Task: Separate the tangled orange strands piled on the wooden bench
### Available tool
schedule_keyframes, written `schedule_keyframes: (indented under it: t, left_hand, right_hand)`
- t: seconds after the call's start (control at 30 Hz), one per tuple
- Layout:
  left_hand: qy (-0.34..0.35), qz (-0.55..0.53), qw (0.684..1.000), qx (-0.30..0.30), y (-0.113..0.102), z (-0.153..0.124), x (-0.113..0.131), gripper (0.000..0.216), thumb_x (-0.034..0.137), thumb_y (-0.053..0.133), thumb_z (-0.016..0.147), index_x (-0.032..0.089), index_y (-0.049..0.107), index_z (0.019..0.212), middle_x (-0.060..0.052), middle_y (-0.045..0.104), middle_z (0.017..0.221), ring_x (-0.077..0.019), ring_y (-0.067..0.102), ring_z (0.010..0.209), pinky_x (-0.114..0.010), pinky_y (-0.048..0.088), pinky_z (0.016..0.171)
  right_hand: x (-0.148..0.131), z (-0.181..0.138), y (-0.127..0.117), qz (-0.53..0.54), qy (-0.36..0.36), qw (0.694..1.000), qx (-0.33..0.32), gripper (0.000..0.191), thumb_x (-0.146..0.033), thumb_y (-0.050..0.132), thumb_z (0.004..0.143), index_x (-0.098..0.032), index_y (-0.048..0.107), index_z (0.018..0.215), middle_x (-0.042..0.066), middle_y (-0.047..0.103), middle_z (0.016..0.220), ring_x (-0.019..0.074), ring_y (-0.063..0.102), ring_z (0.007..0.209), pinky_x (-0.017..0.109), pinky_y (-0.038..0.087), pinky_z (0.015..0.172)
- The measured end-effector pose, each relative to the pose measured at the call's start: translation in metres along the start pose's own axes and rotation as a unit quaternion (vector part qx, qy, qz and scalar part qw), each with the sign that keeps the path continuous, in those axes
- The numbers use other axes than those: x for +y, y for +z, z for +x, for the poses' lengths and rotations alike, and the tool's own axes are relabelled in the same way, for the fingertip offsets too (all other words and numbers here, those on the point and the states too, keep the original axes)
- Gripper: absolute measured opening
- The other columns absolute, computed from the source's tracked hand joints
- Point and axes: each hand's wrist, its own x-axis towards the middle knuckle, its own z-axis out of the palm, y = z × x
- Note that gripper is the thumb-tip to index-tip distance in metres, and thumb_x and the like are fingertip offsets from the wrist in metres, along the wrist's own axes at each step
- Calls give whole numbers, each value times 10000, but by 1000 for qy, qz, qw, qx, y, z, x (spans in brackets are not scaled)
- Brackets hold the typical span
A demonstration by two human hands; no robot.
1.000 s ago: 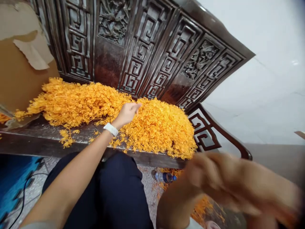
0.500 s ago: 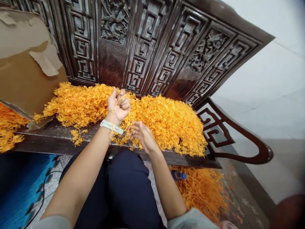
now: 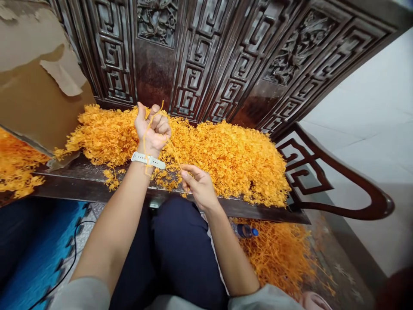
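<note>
At far left, a torn cardboard box [image 3: 26, 103] near the carved bench back [image 3: 155, 64], with orange sprigs [image 3: 19, 168] just below; liable, if nudged, to crush or scatter them; lower down, a black cable [image 3: 75, 245] beside a blue mat [image 3: 38, 258], a possible snag for a shifting foot; then the left hand [image 3: 153, 131], palm turned up, thumb standing off, fingers loosely curled; impossible to tell whether gripping the thin orange strand [image 3: 144, 142] or merely letting it lie across palm and wrist; hence a chance of slipping under a tug; a chance, too, of catching on the pale wristband [image 3: 158, 163], with one end trailing over it; rightward, the strand running between both hands, pinched between thumb and forefinger of the right hand [image 3: 200, 187]; apt, being so thin, to snap if drawn too hard, or to tangle in the orange pile [image 3: 238, 159] behind if dipped too low; below the seat, a bottle [image 3: 245, 231] beside a heap of orange stems [image 3: 277, 254], easily sent rolling by a stray kick; as for writing, on the box, no print to be made out; on the wristband, no legible brand; on the bottle, a dark blue label, too small to read.
</note>
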Motion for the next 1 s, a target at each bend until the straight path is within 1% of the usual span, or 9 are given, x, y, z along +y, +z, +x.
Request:
schedule_keyframes:
  t: [0.17, 0.27, 0.4, 0.47, 0.57, 0.67, 0.8, 0.9, 1.0]
  left_hand:
    - [20, -28, 999, 28, -5, 8, 6, 606, 607, 269, 1107, 211, 485, 704, 77, 227, 448, -79, 169, 371, -210, 181, 365]
    - [46, -36, 996, 62, -15, 17, 13, 586, 581, 260, 1116, 224, 436, 685, 81, 202, 452, -96, 136, 386, -240, 164, 379]
    - [146, -74, 980, 110, -37, 29, 39, 540, 487, 246, 1135, 228, 374, 679, 83, 184, 462, -112, 107, 432, -247, 167, 414]
    - [167, -79, 975, 121, -44, 30, 51, 529, 453, 242, 1141, 227, 387, 685, 82, 203, 458, -109, 131, 426, -239, 188, 412]
    - [96, -54, 988, 106, -36, 23, 48, 519, 420, 274, 1146, 222, 435, 694, 82, 226, 445, -91, 174, 382, -221, 191, 376]
    - [-23, -14, 997, 72, -10, 6, 15, 506, 414, 324, 1143, 210, 470, 703, 80, 239, 443, -74, 197, 354, -202, 175, 348]
    - [-135, 14, 990, 48, 19, -18, -32, 512, 474, 334, 1136, 197, 501, 739, 84, 247, 451, -65, 229, 342, -174, 191, 333]
    - [-162, 4, 986, 47, 21, -21, -43, 518, 467, 316, 1141, 192, 493, 739, 87, 243, 449, -63, 235, 339, -168, 196, 328]
    - [-132, -12, 989, 63, 12, -10, -35, 534, 485, 296, 1141, 200, 466, 722, 85, 244, 443, -66, 234, 340, -181, 198, 333]
  right_hand:
    - [7, -6, -3, -50, -2, 999, 16, 356, -448, 860, 805, -188, 797, 1040, 27, 761, 769, 72, 489, 464, 226, 394, 449]
    - [1, -17, -1, -72, -20, 997, 14, 347, -515, 753, 905, -200, 773, 1049, 7, 725, 714, 97, 542, 444, 234, 416, 417]
    - [-16, -63, -3, -208, -117, 971, 5, 254, -390, 585, 1054, -233, 744, 933, -13, 646, 620, 113, 559, 465, 265, 438, 476]
    - [-27, -80, -12, -260, -186, 947, -17, 195, -293, 581, 1056, -265, 770, 1014, 4, 667, 681, 137, 590, 533, 306, 468, 547]
    - [-38, -65, -28, -278, -218, 936, -1, 238, -294, 575, 1057, -307, 766, 1198, 20, 650, 764, 173, 596, 643, 349, 486, 644]
    - [-36, -13, -38, -280, -181, 942, 39, 280, -400, 616, 1031, -292, 740, 1258, 22, 596, 855, 174, 569, 726, 352, 485, 707]
    - [-22, 43, -31, -309, -247, 918, 31, 529, -430, 783, 905, -289, 652, 1398, 40, 551, 1039, 179, 548, 829, 366, 493, 796]
    - [-13, 51, -19, -292, -299, 908, 24, 264, -434, 667, 996, -253, 733, 1176, 27, 556, 933, 188, 550, 839, 351, 469, 800]
    - [-13, 34, -12, -292, -289, 912, -11, 303, -452, 619, 1026, -217, 712, 859, 27, 566, 831, 192, 559, 818, 347, 441, 781]
